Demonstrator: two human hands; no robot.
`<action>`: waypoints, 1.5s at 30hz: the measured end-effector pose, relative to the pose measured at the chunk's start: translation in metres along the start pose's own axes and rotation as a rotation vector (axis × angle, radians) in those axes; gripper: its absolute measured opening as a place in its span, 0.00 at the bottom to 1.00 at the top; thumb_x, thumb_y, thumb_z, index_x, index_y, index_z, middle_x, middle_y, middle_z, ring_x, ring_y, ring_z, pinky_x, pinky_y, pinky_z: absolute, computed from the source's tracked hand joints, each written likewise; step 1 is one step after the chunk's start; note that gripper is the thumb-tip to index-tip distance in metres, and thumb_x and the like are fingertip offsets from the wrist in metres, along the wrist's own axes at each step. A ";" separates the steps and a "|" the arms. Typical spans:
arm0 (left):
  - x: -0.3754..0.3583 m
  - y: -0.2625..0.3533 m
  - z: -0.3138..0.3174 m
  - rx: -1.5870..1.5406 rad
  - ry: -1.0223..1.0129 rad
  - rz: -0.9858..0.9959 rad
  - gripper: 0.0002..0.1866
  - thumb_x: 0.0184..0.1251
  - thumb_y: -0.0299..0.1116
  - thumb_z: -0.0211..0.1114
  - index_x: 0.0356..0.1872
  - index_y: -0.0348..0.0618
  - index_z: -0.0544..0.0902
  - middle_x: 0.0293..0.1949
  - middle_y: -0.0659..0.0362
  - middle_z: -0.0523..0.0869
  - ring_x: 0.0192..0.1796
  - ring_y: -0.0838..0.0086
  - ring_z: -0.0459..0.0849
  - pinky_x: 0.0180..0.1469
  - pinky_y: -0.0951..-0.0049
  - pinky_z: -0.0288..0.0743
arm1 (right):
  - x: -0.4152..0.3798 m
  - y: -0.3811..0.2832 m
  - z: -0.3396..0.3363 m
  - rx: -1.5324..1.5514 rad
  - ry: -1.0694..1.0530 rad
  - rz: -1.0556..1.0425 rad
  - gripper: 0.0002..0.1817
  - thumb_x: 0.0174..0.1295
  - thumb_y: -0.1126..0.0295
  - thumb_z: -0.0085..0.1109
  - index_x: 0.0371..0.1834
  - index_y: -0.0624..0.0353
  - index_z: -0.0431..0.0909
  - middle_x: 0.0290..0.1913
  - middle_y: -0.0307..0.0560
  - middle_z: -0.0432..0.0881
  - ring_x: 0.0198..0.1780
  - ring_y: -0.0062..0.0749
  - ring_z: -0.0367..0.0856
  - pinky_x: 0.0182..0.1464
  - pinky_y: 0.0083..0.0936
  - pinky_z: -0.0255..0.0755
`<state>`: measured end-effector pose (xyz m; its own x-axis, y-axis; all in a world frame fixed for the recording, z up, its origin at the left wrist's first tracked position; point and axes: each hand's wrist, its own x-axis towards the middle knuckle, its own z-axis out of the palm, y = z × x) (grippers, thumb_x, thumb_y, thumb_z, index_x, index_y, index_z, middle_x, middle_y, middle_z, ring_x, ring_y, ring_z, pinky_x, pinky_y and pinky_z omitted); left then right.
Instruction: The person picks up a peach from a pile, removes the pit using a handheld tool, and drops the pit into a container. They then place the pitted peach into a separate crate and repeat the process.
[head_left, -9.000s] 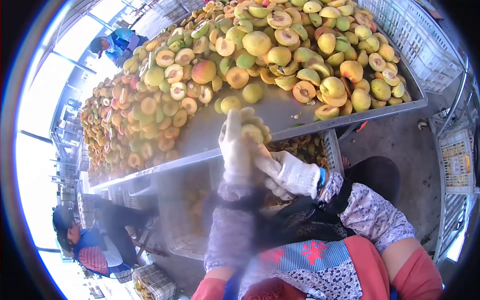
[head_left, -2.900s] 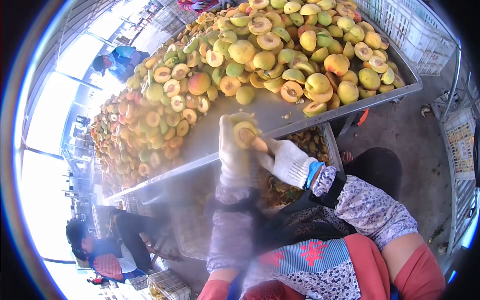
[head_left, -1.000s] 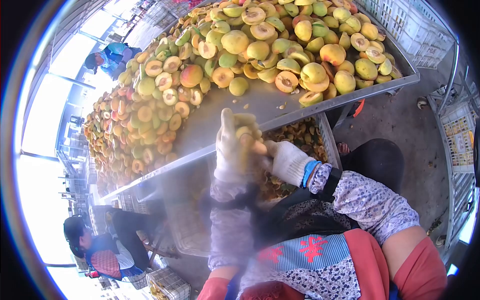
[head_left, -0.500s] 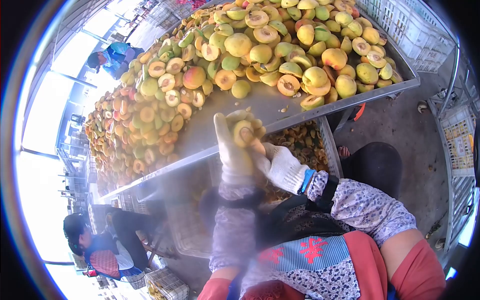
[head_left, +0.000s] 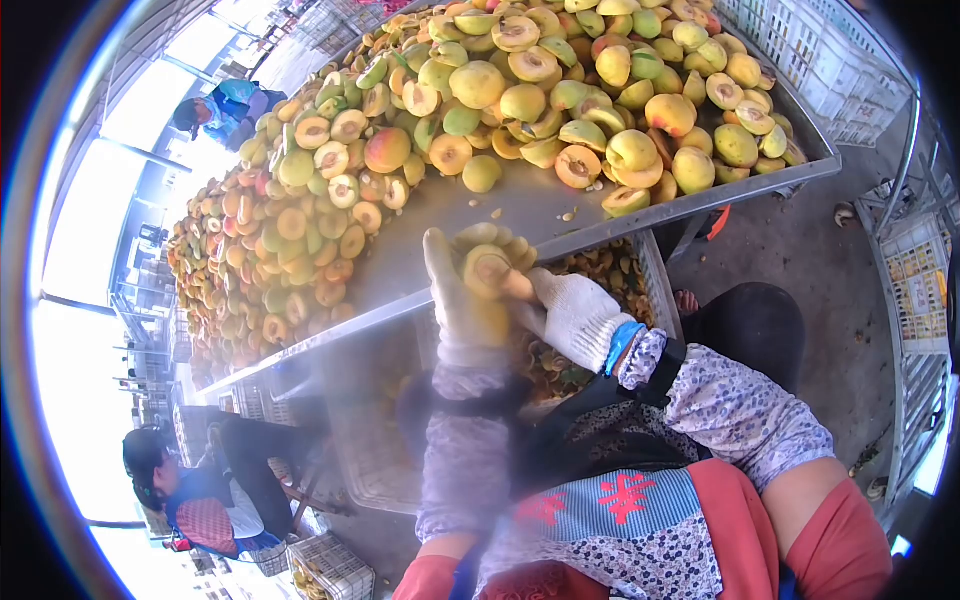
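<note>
My gloved left hand point(head_left: 462, 300) is curled around a halved yellow peach point(head_left: 484, 268), its cut face turned up toward me and the thumb pointing upward. My right hand point(head_left: 572, 310), in a white knitted glove, is closed close against that half. A tan, rounded tip juts from its fingers onto the cut face; I cannot tell whether it is a bare fingertip or a tool handle. Both hands are over the near edge of a metal table point(head_left: 440, 225), where whole and halved peaches point(head_left: 500, 95) are piled high. Haze blurs the left hand.
Below the table edge stands a crate point(head_left: 655, 280) of peach scraps point(head_left: 610, 275). White plastic crates point(head_left: 835, 70) are stacked at the upper right. A seated person point(head_left: 205, 490) is at the lower left, another person point(head_left: 225, 110) beyond the pile. A metal rack point(head_left: 915, 290) with crates stands at right.
The tan tip at my right hand has shifted left across the cut face, covering more of it. My right wrist has moved slightly; the left hand holds nearly still.
</note>
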<state>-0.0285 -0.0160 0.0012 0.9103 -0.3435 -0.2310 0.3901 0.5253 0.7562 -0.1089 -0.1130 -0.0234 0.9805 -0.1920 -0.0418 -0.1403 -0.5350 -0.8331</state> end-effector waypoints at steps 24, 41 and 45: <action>0.016 0.007 -0.021 0.677 -0.271 0.373 0.30 0.79 0.56 0.49 0.38 0.33 0.81 0.26 0.52 0.83 0.30 0.65 0.82 0.40 0.67 0.78 | -0.004 -0.003 -0.014 0.468 -0.502 0.253 0.33 0.75 0.40 0.39 0.46 0.61 0.83 0.36 0.58 0.86 0.35 0.43 0.84 0.44 0.37 0.76; 0.020 0.015 -0.019 0.790 -0.420 0.281 0.26 0.75 0.53 0.58 0.25 0.41 0.79 0.21 0.55 0.78 0.21 0.67 0.77 0.27 0.69 0.73 | -0.003 0.003 -0.027 0.708 -0.833 0.491 0.28 0.73 0.40 0.47 0.39 0.57 0.77 0.22 0.37 0.75 0.16 0.24 0.73 0.18 0.24 0.67; 0.021 0.027 -0.022 -0.277 -0.166 -0.053 0.19 0.74 0.54 0.58 0.33 0.50 0.77 0.26 0.60 0.78 0.27 0.67 0.76 0.31 0.69 0.71 | -0.010 0.013 -0.003 0.616 -0.729 0.231 0.28 0.70 0.43 0.50 0.36 0.61 0.80 0.26 0.47 0.82 0.22 0.35 0.81 0.25 0.31 0.73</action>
<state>0.0041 0.0080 0.0034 0.8615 -0.4865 -0.1457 0.4802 0.6872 0.5451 -0.1213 -0.1204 -0.0325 0.8118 0.4276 -0.3977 -0.4461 0.0146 -0.8949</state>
